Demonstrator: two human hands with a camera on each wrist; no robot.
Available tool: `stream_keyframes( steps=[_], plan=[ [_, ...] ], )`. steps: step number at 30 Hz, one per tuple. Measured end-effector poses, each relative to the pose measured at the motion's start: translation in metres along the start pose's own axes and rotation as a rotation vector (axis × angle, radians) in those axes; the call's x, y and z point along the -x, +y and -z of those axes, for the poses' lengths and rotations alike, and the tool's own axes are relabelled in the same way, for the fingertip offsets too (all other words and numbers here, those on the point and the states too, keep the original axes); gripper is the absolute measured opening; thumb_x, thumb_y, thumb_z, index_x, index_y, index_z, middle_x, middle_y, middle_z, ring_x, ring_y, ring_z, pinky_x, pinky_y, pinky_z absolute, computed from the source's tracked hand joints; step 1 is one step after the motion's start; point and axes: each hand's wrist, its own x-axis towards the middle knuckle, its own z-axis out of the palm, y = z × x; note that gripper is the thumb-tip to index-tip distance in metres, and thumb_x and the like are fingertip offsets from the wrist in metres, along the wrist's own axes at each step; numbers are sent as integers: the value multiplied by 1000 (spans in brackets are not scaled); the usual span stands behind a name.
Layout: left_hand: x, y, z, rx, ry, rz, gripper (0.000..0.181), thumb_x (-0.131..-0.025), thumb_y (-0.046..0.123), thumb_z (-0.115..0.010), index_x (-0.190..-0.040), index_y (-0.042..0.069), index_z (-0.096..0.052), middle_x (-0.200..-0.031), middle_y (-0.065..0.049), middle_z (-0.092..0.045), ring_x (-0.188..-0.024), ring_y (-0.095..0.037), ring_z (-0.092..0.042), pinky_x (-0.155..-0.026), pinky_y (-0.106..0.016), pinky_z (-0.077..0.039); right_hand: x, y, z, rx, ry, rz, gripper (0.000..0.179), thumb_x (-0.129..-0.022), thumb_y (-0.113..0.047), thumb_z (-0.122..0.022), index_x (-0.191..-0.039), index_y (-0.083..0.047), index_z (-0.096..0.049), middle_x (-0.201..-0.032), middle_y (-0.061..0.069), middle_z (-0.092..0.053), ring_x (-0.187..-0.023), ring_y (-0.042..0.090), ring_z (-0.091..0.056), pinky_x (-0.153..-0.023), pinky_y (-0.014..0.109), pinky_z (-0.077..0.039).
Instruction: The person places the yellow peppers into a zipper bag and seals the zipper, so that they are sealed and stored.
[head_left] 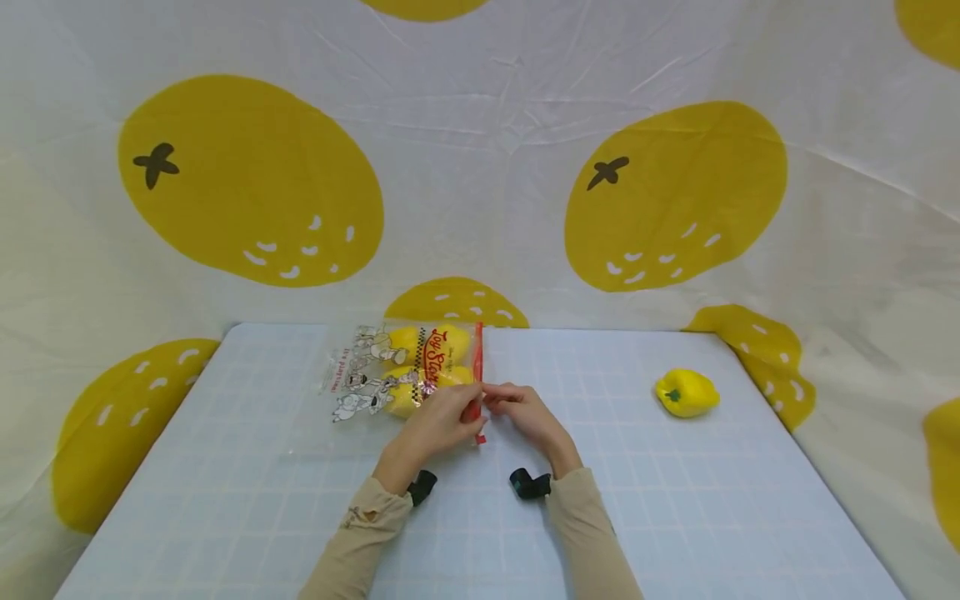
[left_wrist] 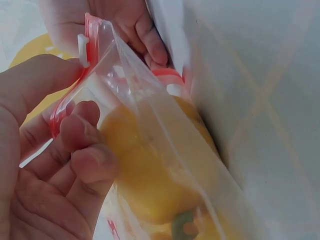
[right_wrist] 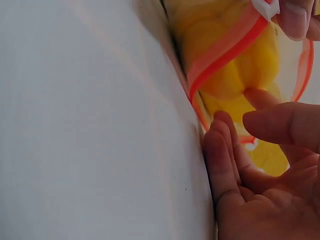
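A clear zip bag (head_left: 352, 417) with "Toy Story" print lies on the table with several yellow toy bell peppers (head_left: 405, 392) inside. Along its right end runs a red zip strip (right_wrist: 220, 65) with a white slider (left_wrist: 82, 50); the strip's two sides stand apart at the mouth. My left hand (head_left: 442, 417) pinches the red strip by the slider, thumb on one side and fingers curled on the other. Facing it, my right hand (head_left: 528, 412) is at the mouth, fingers loosely extended and thumb apart, one fingertip overlapping a pepper in the right wrist view.
Another yellow bell pepper (head_left: 687, 393) with a green stem lies on the right side of the checked table (head_left: 675, 517). A white cloth (head_left: 480, 167) with large yellow fruit prints hangs behind and on both sides. Black wrist cameras (head_left: 529, 483) sit at the sleeves.
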Motion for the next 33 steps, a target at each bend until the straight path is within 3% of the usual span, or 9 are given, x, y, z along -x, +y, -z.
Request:
stream_keyframes(
  steps=[8, 13, 17, 21, 26, 29, 33],
  plan=[
    [-1, -1, 1, 17, 2, -16, 20, -84, 9, -77, -88, 8, -57, -68, 3, -47, -60, -9, -42, -54, -23, -35, -1, -1, 3, -48, -20, 24, 36, -96, -1, -52, -130, -4, -64, -110, 22, -67, -100, 25, -61, -91, 34, -49],
    [0, 1, -1, 1, 20, -41, 19, -84, 7, -76, -94, 4, -61, -69, 3, -47, -62, -10, -43, -55, -23, -37, 1, -4, 1, -4, -4, -31, 34, -96, -1, -53, -127, -5, -67, -108, 16, -68, -96, 21, -58, -88, 33, -45],
    [1, 2, -2, -5, 27, -33, 24, -83, 6, -76, -104, 1, -64, -74, 0, -53, -66, -12, -46, -58, -24, -39, 1, -5, -2, 33, 3, -15, 35, -92, 3, -53, -123, -2, -68, -103, 14, -67, -91, 20, -55, -83, 32, -43],
    [2, 3, -3, -17, 35, -28, 23, -83, 6, -77, -102, 3, -64, -77, 0, -55, -67, -13, -48, -58, -24, -41, 1, -6, -7, 69, -3, 4, 37, -90, 6, -52, -123, -1, -68, -100, 14, -66, -88, 19, -53, -81, 31, -43],
    [2, 3, -3, -22, 31, -17, 27, -84, 7, -77, -107, 2, -65, -78, 2, -55, -67, -12, -48, -59, -23, -42, 1, -9, -3, 108, -31, -25, 36, -94, -1, -52, -126, -6, -68, -105, 9, -66, -92, 18, -55, -83, 31, -44],
    [2, 3, -2, -15, 20, -12, 24, -84, 8, -76, -104, 2, -64, -75, 3, -52, -65, -10, -46, -57, -22, -40, 2, -10, 5, 135, -59, -25, 35, -96, -5, -53, -128, -9, -67, -99, 9, -67, -89, 20, -58, -80, 31, -45],
    [1, 2, -2, 0, 17, -12, 17, -84, 8, -77, -88, 6, -60, -70, 5, -48, -62, -8, -44, -54, -21, -37, 7, -15, 22, 176, -94, 23, 34, -97, -6, -53, -128, -8, -67, -87, 16, -63, -81, 26, -57, -73, 31, -46]
  ],
)
